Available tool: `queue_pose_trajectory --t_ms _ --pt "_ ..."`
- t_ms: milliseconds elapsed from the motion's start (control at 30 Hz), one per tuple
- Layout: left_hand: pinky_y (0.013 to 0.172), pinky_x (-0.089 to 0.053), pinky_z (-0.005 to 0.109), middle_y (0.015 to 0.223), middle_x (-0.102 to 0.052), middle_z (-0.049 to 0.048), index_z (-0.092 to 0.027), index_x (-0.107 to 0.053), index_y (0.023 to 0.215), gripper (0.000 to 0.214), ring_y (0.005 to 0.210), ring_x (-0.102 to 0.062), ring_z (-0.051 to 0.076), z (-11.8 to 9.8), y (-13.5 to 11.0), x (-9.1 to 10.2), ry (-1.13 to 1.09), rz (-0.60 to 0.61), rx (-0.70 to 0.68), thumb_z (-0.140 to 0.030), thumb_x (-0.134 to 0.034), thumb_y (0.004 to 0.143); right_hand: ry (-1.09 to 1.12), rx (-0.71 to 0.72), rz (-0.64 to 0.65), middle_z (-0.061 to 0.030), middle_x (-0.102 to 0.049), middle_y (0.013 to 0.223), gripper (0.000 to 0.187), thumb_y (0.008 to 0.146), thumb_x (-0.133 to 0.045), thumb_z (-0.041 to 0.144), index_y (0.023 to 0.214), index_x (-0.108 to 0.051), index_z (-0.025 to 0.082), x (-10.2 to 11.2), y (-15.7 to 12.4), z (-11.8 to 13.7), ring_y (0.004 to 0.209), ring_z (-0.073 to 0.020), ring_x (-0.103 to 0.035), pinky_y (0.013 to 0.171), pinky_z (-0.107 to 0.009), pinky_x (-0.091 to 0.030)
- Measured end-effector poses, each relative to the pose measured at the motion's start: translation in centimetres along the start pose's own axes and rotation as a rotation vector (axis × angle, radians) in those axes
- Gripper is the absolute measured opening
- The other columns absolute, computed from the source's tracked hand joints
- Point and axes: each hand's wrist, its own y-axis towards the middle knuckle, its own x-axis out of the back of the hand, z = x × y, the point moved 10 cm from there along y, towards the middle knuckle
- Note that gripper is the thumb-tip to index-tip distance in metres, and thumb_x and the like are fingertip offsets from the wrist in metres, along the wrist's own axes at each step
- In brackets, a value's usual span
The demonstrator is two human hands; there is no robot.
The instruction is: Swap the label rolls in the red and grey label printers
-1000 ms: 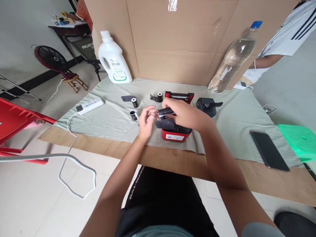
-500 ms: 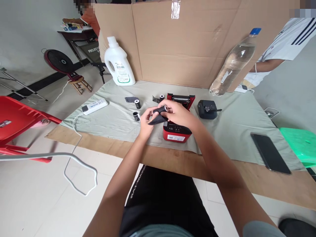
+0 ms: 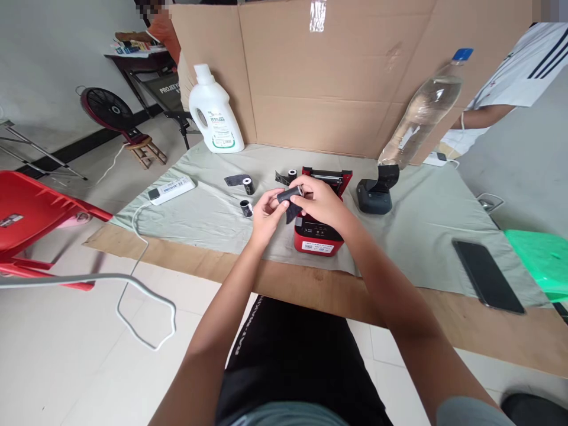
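A dark roll of paper (image 3: 289, 194) is held between both hands above the table, its loose end hanging down. My left hand (image 3: 267, 216) closes its fingers and thumb on the left end. My right hand (image 3: 320, 205) grips the right end. Just below and behind the hands stands a red and black printer (image 3: 318, 246) with its lid raised; the hands hide part of it. Left of it lie a small roll with a strip (image 3: 248, 186), another small roll (image 3: 245, 208) and, farther back, one more roll (image 3: 291, 176).
To the right sit a black device (image 3: 374, 201) with a black strip on it and a phone (image 3: 488, 276). A white jug (image 3: 216, 115) and a tilted water bottle (image 3: 423, 109) stand near a cardboard panel (image 3: 319, 83). A power strip (image 3: 173, 189) lies left. People are beyond the panel.
The roll has been turned slightly, and its loose end now hangs down instead of stretching left. The black strip on the device at right has swung from sideways to upright.
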Motion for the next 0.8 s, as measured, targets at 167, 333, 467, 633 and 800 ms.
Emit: queue_pose_trajectory --t_ms 167,333,467,633,800 --pt "0.076 -0.06 0.027 0.096 -0.077 0.0027 -0.023 -0.072 0.113 0.047 0.08 -0.073 0.014 0.3 -0.1 -0.1 -0.015 0.005 0.039 -0.056 -0.085 0.083 0.033 0.042 -0.052 0.0002 -0.067 0.091 0.022 0.084 -0.064 0.019 0.105 -0.062 0.026 0.1 0.4 -0.5 0.076 -0.0191 -0.067 0.07 -0.033 -0.055" --pt "0.074 -0.06 0.026 0.104 -0.077 0.0048 -0.023 -0.069 0.117 0.05 0.086 -0.076 0.016 0.3 -0.1 -0.4 -0.051 0.021 0.062 -0.057 -0.084 0.083 0.103 0.032 -0.088 0.0009 -0.066 0.087 0.015 0.083 -0.061 0.021 0.098 -0.058 0.025 0.1 0.9 -1.4 0.076 -0.0184 -0.065 0.071 -0.033 -0.054" --pt "0.069 -0.059 0.027 0.095 -0.077 0.0043 -0.021 -0.068 0.114 0.049 0.077 -0.075 0.015 0.6 -0.2 -0.8 -0.036 0.026 0.08 -0.058 -0.082 0.085 0.088 0.089 -0.087 0.0006 -0.067 0.094 0.025 0.078 -0.057 0.012 0.099 -0.059 0.025 -0.1 0.8 -0.6 0.082 -0.0183 -0.067 0.078 -0.034 -0.054" --pt "0.079 -0.06 0.029 0.105 -0.077 0.0069 -0.023 -0.071 0.119 0.049 0.085 -0.074 0.017 -0.8 0.6 2.0 0.195 -0.054 -0.036 -0.057 -0.08 0.085 0.09 -0.019 -0.141 -0.005 -0.071 0.12 0.025 0.084 -0.066 0.019 0.108 -0.062 0.025 1.1 0.0 -0.3 0.074 -0.0158 -0.071 0.079 -0.037 -0.059" --pt "0.088 -0.058 0.035 0.109 -0.076 0.0077 -0.021 -0.076 0.127 0.042 0.084 -0.071 0.019 -3.7 5.2 7.1 0.893 0.007 -0.018 -0.041 -0.071 0.09 0.065 0.013 -0.253 -0.0037 -0.071 0.121 0.022 0.089 -0.069 0.026 0.111 -0.064 0.026 4.4 -1.0 2.0 0.075 -0.0162 -0.072 0.076 -0.035 -0.06"
